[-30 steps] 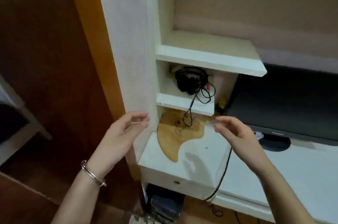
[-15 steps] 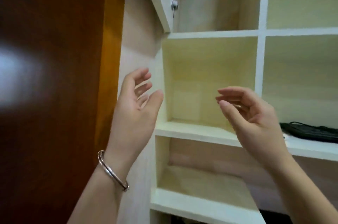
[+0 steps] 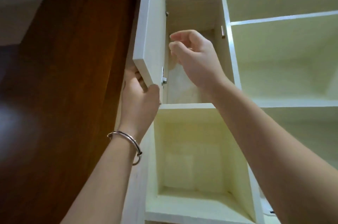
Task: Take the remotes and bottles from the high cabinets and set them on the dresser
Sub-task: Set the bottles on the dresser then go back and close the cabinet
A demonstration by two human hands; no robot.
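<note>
I look up at a high white cabinet whose door (image 3: 150,27) stands swung open to the left. My left hand (image 3: 139,95), with a silver bangle on the wrist, grips the door's bottom corner near its metal handle (image 3: 163,78). My right hand (image 3: 195,57) is raised inside the cabinet's opening (image 3: 193,13), fingers loosely curled and holding nothing. No remote or bottle shows in the cabinet; its floor is hidden from below.
Below the cabinet is an open yellowish cubby (image 3: 193,161) with nothing visible in it. More open shelf compartments (image 3: 285,62) lie to the right. A dark brown wooden door (image 3: 73,77) fills the left side.
The view tilted up from the dresser to the high cabinet. Both hands rose; my left hand took hold of the cabinet door and my right hand moved into the opening.
</note>
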